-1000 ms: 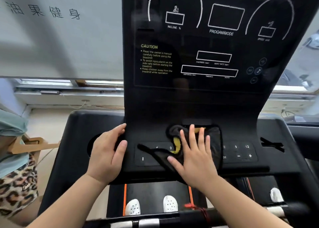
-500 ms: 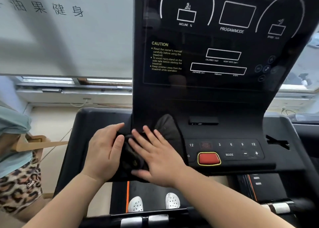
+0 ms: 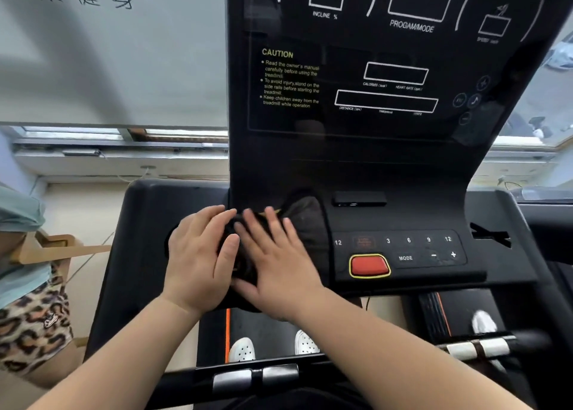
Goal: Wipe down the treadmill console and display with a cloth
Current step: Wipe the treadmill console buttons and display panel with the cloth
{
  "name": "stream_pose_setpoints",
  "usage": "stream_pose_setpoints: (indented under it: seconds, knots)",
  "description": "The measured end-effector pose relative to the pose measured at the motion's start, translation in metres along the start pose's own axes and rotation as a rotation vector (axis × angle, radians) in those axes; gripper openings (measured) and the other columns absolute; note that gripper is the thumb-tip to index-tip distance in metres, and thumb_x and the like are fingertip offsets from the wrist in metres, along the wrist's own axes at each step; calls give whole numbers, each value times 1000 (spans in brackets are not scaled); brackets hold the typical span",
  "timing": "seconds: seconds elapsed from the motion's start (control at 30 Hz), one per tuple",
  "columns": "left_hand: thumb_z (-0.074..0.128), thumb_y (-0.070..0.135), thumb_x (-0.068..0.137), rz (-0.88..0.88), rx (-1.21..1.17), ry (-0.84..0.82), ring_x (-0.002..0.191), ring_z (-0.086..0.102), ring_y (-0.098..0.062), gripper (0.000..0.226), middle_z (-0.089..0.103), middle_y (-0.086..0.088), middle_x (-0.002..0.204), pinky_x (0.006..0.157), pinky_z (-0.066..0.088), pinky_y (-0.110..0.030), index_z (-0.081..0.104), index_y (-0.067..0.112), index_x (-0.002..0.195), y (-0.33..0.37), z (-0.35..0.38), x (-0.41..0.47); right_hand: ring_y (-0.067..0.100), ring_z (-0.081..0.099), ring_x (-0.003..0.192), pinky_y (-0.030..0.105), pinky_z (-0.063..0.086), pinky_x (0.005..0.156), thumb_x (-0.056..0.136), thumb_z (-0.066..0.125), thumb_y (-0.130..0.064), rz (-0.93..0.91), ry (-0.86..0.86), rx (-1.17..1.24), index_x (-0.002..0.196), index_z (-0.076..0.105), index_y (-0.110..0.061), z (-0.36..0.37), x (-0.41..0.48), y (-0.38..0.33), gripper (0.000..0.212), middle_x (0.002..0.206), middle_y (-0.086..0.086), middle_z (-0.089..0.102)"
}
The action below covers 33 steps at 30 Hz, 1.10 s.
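Your right fingers (image 3: 274,226) lie straight and spread, pressed flat on the dark cloth (image 3: 307,220), which suits a wipe: a broad open palm keeps more fabric against the panel than a pinch would. Your right hand (image 3: 279,264) clamps nothing; it only bears down. Just beside it, your left fingers (image 3: 204,223) are also straight and close together, draped over the left edge of the console (image 3: 434,273), with the thumb against the cloth's near side. That looks like bracing, or keeping the bunched fabric from sliding off the edge; I cannot tell which. The cloth sits at the left end of the button panel, at the foot of the display (image 3: 387,78), well short of the red button (image 3: 369,265). Judging from where it lies, the display above is not yet being wiped.
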<state>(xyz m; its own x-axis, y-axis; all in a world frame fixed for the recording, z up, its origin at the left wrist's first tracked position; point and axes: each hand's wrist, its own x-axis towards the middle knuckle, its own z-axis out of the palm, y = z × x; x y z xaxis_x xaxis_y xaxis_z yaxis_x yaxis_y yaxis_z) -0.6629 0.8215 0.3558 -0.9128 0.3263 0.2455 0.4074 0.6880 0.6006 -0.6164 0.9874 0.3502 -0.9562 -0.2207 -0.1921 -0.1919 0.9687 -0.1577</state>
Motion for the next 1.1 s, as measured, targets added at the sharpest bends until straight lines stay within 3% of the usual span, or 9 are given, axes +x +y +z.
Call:
stream_pose_setpoints:
  seconds: [0.1,0.17,0.27,0.43,0.6,0.77,0.83,1.0,1.1]
  knots:
    - [40,39,95,70,72,3,122,54,-32,51,62,-9,133,103,38,-50,65,10,130,12,4,3,21,-23,156,45,-12,127,96,32,-70,-135,-23,-36,165,4,-31,1,-12,12,84,173,-9,-9]
    - [41,41,94,104,124,-26,123,53,-33,53,62,-9,133,102,37,-51,66,10,128,22,11,5,21,-23,156,45,-10,127,95,34,-71,-97,-13,-31,165,3,-31,2,-30,30,86,173,-8,-9]
    - [40,45,94,108,194,-72,123,52,-35,54,61,-9,132,101,35,-51,66,12,127,41,24,7,23,-24,156,48,-4,129,92,28,-78,121,-8,-10,165,-1,-30,1,-63,61,92,172,-7,-16]
    - [40,49,93,122,271,-176,123,52,-35,55,61,-9,133,100,35,-50,67,14,126,77,52,8,27,-36,149,46,-17,124,80,2,-89,405,-102,49,162,-16,-28,-18,-97,111,104,162,-4,-36]
    - [40,50,93,166,304,-229,124,52,-34,55,60,-9,134,101,35,-49,66,15,127,110,78,5,39,-25,154,53,-11,125,64,-20,-97,609,-21,79,164,-8,-23,-14,-124,177,125,170,9,-24]
    - [39,52,93,155,348,-266,126,50,-33,55,59,-8,137,104,32,-48,64,18,129,127,98,-1,47,-19,154,60,-9,124,81,6,-92,887,38,239,166,0,-18,-28,-121,221,112,171,19,-16]
    - [39,52,93,136,363,-256,126,50,-33,55,59,-8,137,104,32,-47,64,18,129,133,103,-2,47,-19,154,61,-8,123,90,13,-85,794,49,166,165,-4,-18,-25,-106,206,103,170,20,-17]
    - [40,52,94,106,394,-224,127,48,-32,55,58,-9,138,104,32,-47,63,18,130,145,112,1,33,-15,158,58,4,127,95,16,-78,255,81,6,165,5,-31,-5,-128,192,85,173,2,-10]
    - [40,52,93,76,395,-197,126,49,-33,55,59,-9,137,103,33,-47,64,17,129,151,117,4,34,-8,159,57,7,128,89,29,-85,230,106,-2,165,15,-29,2,-158,226,95,174,2,-2]
